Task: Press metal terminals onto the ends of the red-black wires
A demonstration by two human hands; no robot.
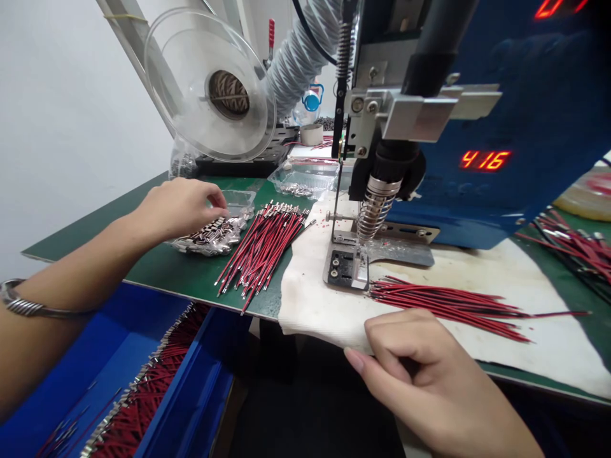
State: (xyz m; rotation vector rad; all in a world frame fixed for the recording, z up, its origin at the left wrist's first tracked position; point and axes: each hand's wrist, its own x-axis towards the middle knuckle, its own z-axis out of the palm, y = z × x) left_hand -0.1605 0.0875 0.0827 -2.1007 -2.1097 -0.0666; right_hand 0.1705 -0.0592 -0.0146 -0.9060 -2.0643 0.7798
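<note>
My left hand (184, 207) is over a clear tray of small metal parts (214, 236), its fingers pinched; whatever they may hold is too small to make out. Right of that tray lies a bundle of red and black wires (267, 248) with metal tips. My right hand (420, 362) is at the front edge of the white cloth (310, 305), fingers curled and thumb pointing left, with nothing visible in it. Just behind it, a second bundle of red and black wires (449, 302) rests on the cloth, beside the small metal block (348, 267) under the machine head.
A blue machine (515, 114) with red digits fills the right. Behind are a clear reel (176, 83) and another clear tray (305, 175). A blue bin (176, 388) holding many wires sits below the green table (157, 273). More wires (577, 248) lie far right.
</note>
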